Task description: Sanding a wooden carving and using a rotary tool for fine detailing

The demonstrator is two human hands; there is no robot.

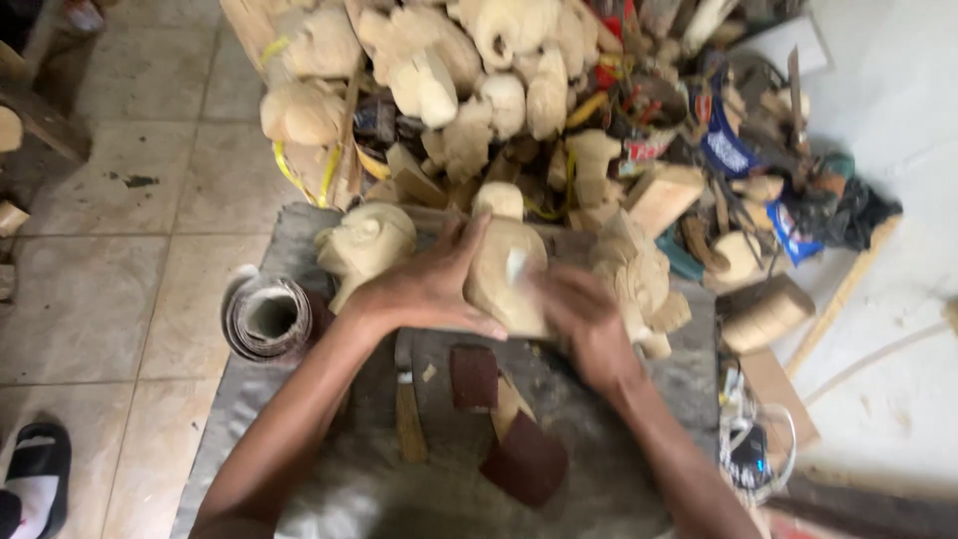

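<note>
My left hand grips a pale carved wooden figure from its left side, fingers spread along it. My right hand is blurred and presses against the figure's right side, with a small pale piece, perhaps sandpaper, at its fingertips; I cannot tell exactly what it is. The figure is held over a grey cloth spread on the floor.
Another carved head and a carved piece flank the hands. A sandpaper roll lies left. Brown sandpaper scraps, a tool handle, a heap of wooden carvings behind, a sandalled foot bottom left.
</note>
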